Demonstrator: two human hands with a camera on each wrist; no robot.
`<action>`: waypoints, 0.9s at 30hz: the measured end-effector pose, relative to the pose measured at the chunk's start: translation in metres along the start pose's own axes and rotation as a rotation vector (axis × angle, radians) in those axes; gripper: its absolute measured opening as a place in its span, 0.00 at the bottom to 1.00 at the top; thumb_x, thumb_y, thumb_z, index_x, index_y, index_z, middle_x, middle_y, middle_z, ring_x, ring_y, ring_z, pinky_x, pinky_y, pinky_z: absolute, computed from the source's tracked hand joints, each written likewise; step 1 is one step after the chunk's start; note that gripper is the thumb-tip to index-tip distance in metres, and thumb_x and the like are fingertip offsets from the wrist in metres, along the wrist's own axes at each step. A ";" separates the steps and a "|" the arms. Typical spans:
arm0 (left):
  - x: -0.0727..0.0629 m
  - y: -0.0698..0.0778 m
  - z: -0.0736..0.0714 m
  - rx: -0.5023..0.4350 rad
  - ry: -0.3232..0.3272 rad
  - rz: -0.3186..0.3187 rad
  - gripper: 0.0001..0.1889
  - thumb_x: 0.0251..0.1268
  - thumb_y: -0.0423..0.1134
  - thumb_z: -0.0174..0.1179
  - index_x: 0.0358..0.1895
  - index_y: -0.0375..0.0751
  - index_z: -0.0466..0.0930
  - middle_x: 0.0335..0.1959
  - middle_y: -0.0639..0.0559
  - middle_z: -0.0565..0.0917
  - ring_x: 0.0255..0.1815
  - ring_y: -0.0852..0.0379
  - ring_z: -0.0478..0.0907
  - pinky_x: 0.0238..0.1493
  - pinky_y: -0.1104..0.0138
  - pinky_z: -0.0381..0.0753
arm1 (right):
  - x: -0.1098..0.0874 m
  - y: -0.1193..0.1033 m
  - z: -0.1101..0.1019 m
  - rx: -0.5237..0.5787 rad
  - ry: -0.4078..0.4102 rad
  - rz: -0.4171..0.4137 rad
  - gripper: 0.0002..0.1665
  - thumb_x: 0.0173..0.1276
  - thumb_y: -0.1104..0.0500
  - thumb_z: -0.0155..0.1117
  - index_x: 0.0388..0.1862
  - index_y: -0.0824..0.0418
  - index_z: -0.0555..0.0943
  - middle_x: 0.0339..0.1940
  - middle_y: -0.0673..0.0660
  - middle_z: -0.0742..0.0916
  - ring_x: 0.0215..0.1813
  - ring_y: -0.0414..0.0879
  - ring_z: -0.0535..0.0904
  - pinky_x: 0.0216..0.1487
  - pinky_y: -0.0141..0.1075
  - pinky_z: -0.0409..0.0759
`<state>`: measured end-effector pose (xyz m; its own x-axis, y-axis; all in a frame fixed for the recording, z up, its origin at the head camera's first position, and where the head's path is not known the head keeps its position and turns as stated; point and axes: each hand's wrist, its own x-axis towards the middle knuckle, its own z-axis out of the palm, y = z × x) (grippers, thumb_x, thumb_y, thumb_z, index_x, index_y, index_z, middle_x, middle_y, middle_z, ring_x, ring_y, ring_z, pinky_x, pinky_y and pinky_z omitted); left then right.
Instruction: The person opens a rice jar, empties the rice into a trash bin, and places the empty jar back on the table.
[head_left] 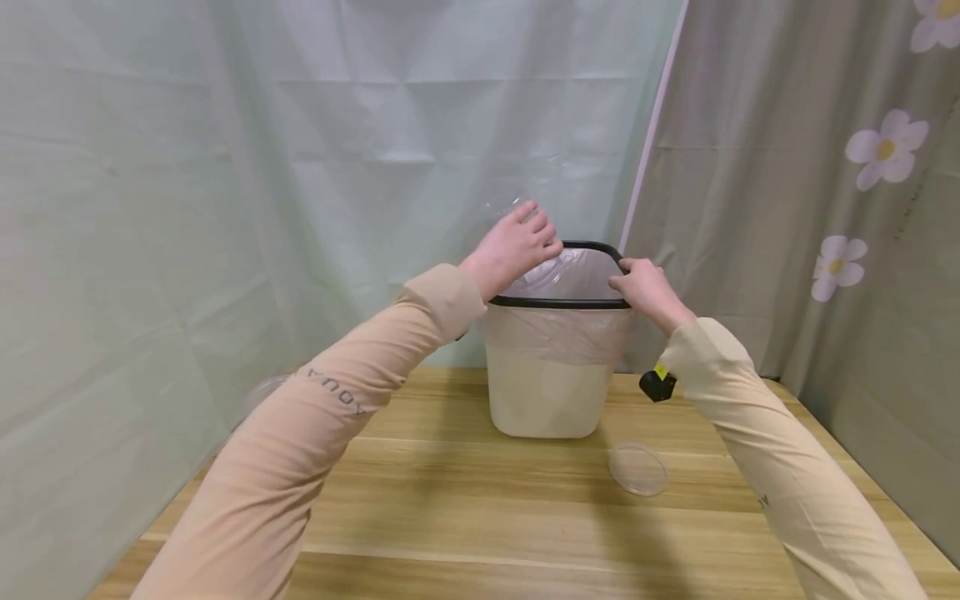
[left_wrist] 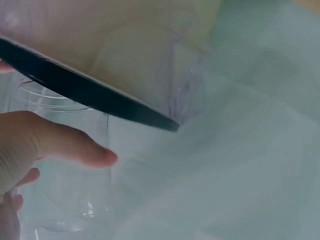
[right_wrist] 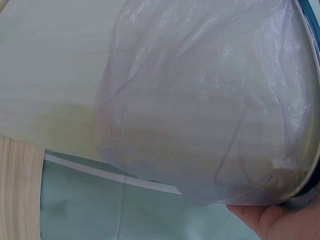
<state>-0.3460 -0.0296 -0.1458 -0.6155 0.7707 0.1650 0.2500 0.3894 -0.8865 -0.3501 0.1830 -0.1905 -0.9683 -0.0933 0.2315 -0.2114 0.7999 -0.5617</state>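
Left hand: the person's left hand [head_left: 517, 243] is above the bin opening, with its fingers clamped around a clear, round plastic jar [left_wrist: 75, 195].
Jar: it is at the bin's rim, the threaded mouth toward the opening and the base pointing away.
Right hand: the right hand [head_left: 651, 290] grips the black plastic rim [head_left: 562, 304] at its right side, fingers bent over it.
Bin: the cream plastic bin [head_left: 543, 404], with a thin translucent bag [head_left: 555, 335], stands upright on the wood-grain table [head_left: 465, 517].
Lid: a clear, round plastic lid [head_left: 638, 469] lies near the bin.
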 end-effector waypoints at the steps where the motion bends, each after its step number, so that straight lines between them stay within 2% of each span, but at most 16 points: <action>1: 0.000 0.001 0.000 0.052 -0.003 0.021 0.28 0.58 0.33 0.58 0.61 0.49 0.60 0.60 0.47 0.64 0.61 0.46 0.56 0.61 0.55 0.43 | 0.000 0.000 0.000 0.001 -0.002 0.002 0.32 0.65 0.61 0.46 0.65 0.76 0.56 0.63 0.72 0.63 0.64 0.62 0.56 0.58 0.51 0.59; 2: 0.000 0.001 0.001 0.086 0.000 0.036 0.27 0.58 0.33 0.57 0.61 0.49 0.60 0.60 0.47 0.64 0.61 0.46 0.55 0.61 0.55 0.43 | 0.000 0.000 0.000 0.004 -0.003 0.004 0.32 0.66 0.61 0.46 0.65 0.76 0.56 0.63 0.72 0.63 0.64 0.62 0.56 0.58 0.51 0.59; 3: 0.000 0.002 0.001 0.080 0.003 0.039 0.27 0.58 0.33 0.57 0.60 0.49 0.60 0.60 0.47 0.65 0.61 0.46 0.55 0.62 0.55 0.43 | 0.000 0.000 0.000 0.002 -0.003 0.005 0.32 0.66 0.61 0.46 0.65 0.76 0.56 0.63 0.72 0.63 0.64 0.62 0.56 0.58 0.51 0.59; 4: -0.001 0.002 0.002 0.032 0.002 0.029 0.27 0.57 0.32 0.58 0.61 0.48 0.61 0.59 0.47 0.65 0.61 0.46 0.56 0.62 0.55 0.44 | 0.000 0.000 0.000 0.000 -0.002 0.005 0.32 0.66 0.61 0.46 0.65 0.76 0.56 0.63 0.72 0.63 0.64 0.62 0.56 0.58 0.51 0.58; 5: -0.001 0.003 0.003 -0.045 0.001 0.008 0.28 0.56 0.32 0.58 0.61 0.48 0.61 0.58 0.47 0.66 0.61 0.46 0.57 0.61 0.55 0.45 | 0.000 0.000 0.000 -0.004 -0.003 0.006 0.32 0.66 0.61 0.46 0.65 0.76 0.56 0.63 0.72 0.63 0.64 0.62 0.56 0.58 0.51 0.58; 9: -0.006 0.003 0.005 -0.446 0.036 -0.123 0.31 0.48 0.32 0.59 0.61 0.46 0.64 0.53 0.47 0.70 0.57 0.47 0.63 0.59 0.53 0.49 | 0.000 0.001 0.001 -0.010 -0.002 0.006 0.32 0.65 0.61 0.46 0.64 0.76 0.56 0.63 0.72 0.63 0.64 0.62 0.56 0.58 0.51 0.58; 10: -0.007 0.002 0.005 -0.509 0.046 -0.148 0.32 0.47 0.31 0.59 0.61 0.46 0.64 0.53 0.47 0.71 0.56 0.47 0.64 0.59 0.53 0.50 | 0.000 0.001 0.001 -0.007 -0.002 0.005 0.32 0.65 0.61 0.46 0.65 0.76 0.56 0.63 0.72 0.63 0.64 0.62 0.56 0.58 0.51 0.58; 12: -0.008 0.000 0.004 -0.545 0.055 -0.166 0.31 0.46 0.32 0.58 0.60 0.45 0.64 0.52 0.47 0.71 0.55 0.46 0.64 0.59 0.52 0.50 | -0.001 0.001 0.000 0.001 -0.002 0.004 0.32 0.65 0.61 0.46 0.65 0.76 0.56 0.63 0.72 0.63 0.64 0.62 0.56 0.58 0.51 0.58; 15: -0.010 -0.002 0.003 -0.534 0.066 -0.166 0.31 0.46 0.32 0.58 0.60 0.44 0.65 0.51 0.46 0.71 0.55 0.46 0.64 0.58 0.52 0.51 | -0.001 0.000 -0.001 0.004 0.000 0.000 0.32 0.65 0.61 0.46 0.65 0.76 0.56 0.63 0.72 0.63 0.64 0.62 0.56 0.58 0.50 0.59; 16: -0.010 -0.002 0.002 -0.514 0.069 -0.159 0.31 0.46 0.32 0.58 0.60 0.44 0.65 0.51 0.46 0.71 0.55 0.46 0.64 0.59 0.52 0.50 | -0.001 0.000 -0.001 0.001 0.001 -0.002 0.32 0.65 0.61 0.46 0.65 0.76 0.56 0.63 0.72 0.63 0.64 0.62 0.56 0.58 0.50 0.59; 18: -0.010 -0.001 0.003 -0.391 0.081 -0.121 0.30 0.48 0.31 0.58 0.59 0.44 0.65 0.52 0.46 0.70 0.56 0.46 0.63 0.59 0.52 0.50 | -0.001 0.001 -0.002 -0.001 0.002 -0.001 0.32 0.65 0.61 0.46 0.64 0.76 0.56 0.63 0.72 0.64 0.64 0.61 0.56 0.58 0.50 0.59; 21: -0.008 0.004 0.003 -0.019 0.045 -0.015 0.30 0.55 0.32 0.57 0.63 0.46 0.60 0.57 0.46 0.67 0.59 0.45 0.59 0.61 0.53 0.47 | -0.002 0.001 -0.002 -0.004 0.000 0.002 0.32 0.65 0.61 0.46 0.64 0.76 0.57 0.63 0.72 0.64 0.64 0.62 0.56 0.58 0.51 0.58; 23: -0.005 0.009 0.002 0.264 0.030 0.080 0.36 0.51 0.29 0.62 0.65 0.46 0.56 0.61 0.45 0.64 0.61 0.44 0.57 0.61 0.54 0.46 | -0.002 0.002 -0.003 -0.006 -0.002 0.005 0.32 0.65 0.61 0.46 0.64 0.76 0.57 0.63 0.72 0.64 0.63 0.62 0.57 0.58 0.51 0.59; 24: -0.004 0.012 0.001 0.372 0.019 0.123 0.41 0.47 0.28 0.64 0.66 0.46 0.55 0.62 0.45 0.63 0.61 0.44 0.56 0.61 0.54 0.45 | -0.002 0.003 -0.003 -0.010 -0.001 0.005 0.32 0.65 0.61 0.46 0.64 0.76 0.57 0.63 0.72 0.64 0.63 0.62 0.57 0.58 0.51 0.59; 25: -0.002 0.015 -0.001 0.453 0.009 0.157 0.45 0.42 0.27 0.67 0.67 0.46 0.53 0.63 0.44 0.62 0.62 0.43 0.56 0.61 0.54 0.45 | -0.002 0.003 -0.003 -0.016 0.001 0.003 0.32 0.64 0.61 0.46 0.64 0.76 0.58 0.62 0.72 0.64 0.63 0.62 0.58 0.57 0.51 0.59; 27: -0.001 0.020 -0.003 0.538 0.009 0.193 0.55 0.28 0.24 0.71 0.67 0.45 0.52 0.63 0.42 0.61 0.62 0.42 0.55 0.61 0.53 0.46 | -0.003 0.004 -0.003 -0.024 0.005 0.001 0.31 0.64 0.61 0.46 0.64 0.75 0.58 0.62 0.72 0.65 0.62 0.62 0.59 0.57 0.51 0.60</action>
<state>-0.3381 -0.0210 -0.1620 -0.5895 0.8076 -0.0199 -0.0601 -0.0684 -0.9958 -0.3480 0.1884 -0.1909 -0.9680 -0.0897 0.2346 -0.2070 0.8138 -0.5430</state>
